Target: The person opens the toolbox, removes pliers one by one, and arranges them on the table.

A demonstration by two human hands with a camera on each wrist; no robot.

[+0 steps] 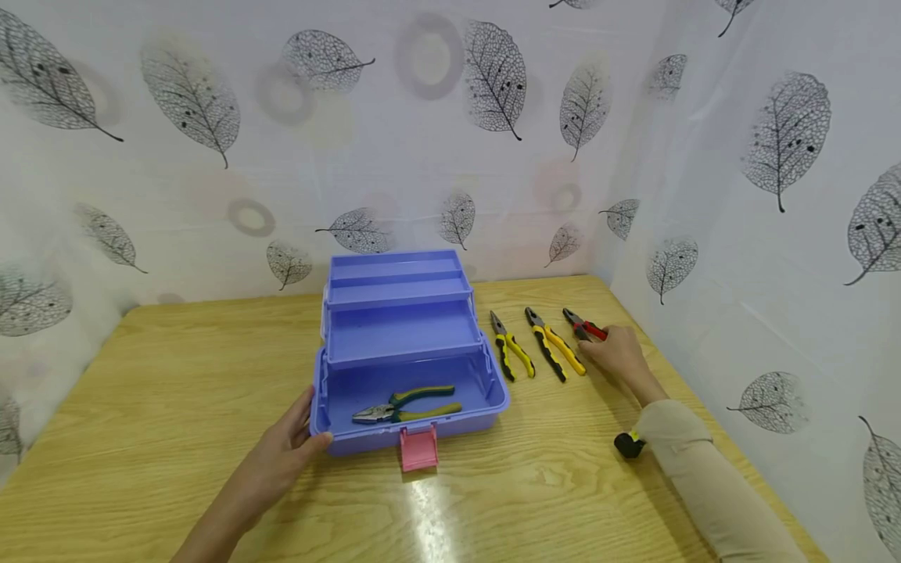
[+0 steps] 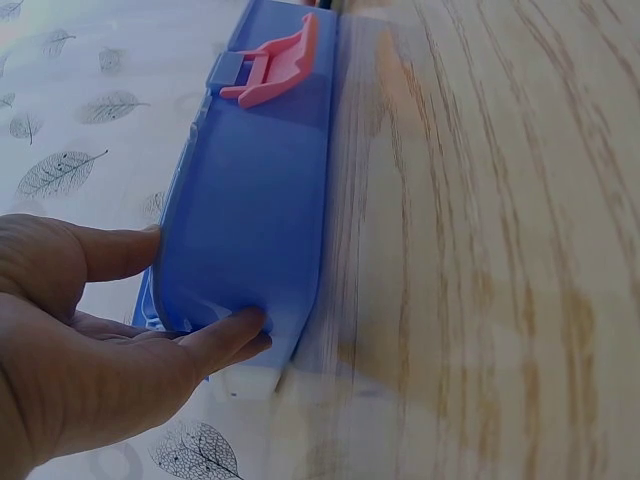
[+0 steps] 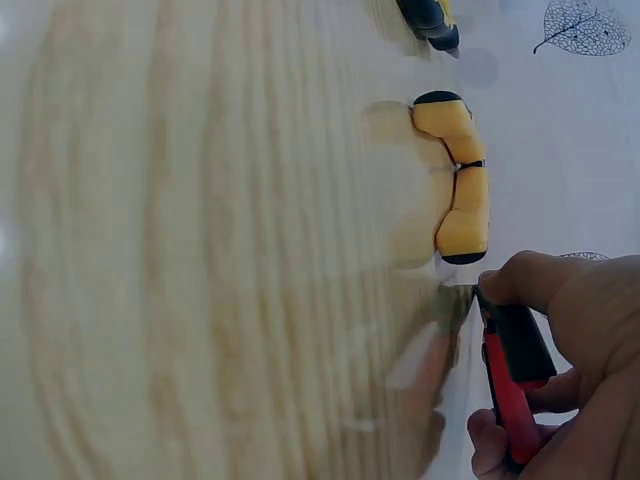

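A purple-blue toolbox (image 1: pixel 415 363) stands open with its trays raised and a pink latch (image 1: pixel 419 450) hanging down in front. Inside its bottom lie green-and-yellow pliers (image 1: pixel 408 405). My left hand (image 1: pixel 285 450) grips the box's front left corner; in the left wrist view the thumb is at the rim and the fingers lie against the side. At the right, my right hand (image 1: pixel 619 356) holds red-and-black pliers (image 1: pixel 587 324) by the handles, as the right wrist view also shows (image 3: pixel 510 370). Their jaws point away from me.
Yellow-and-black long-nose pliers (image 1: pixel 511 348) and larger yellow-and-black pliers (image 1: pixel 554 344) lie between the box and my right hand. A small black object (image 1: pixel 629 445) sits beside the right sleeve. Leaf-printed sheeting (image 1: pixel 394 156) borders the wooden table (image 1: pixel 197 375).
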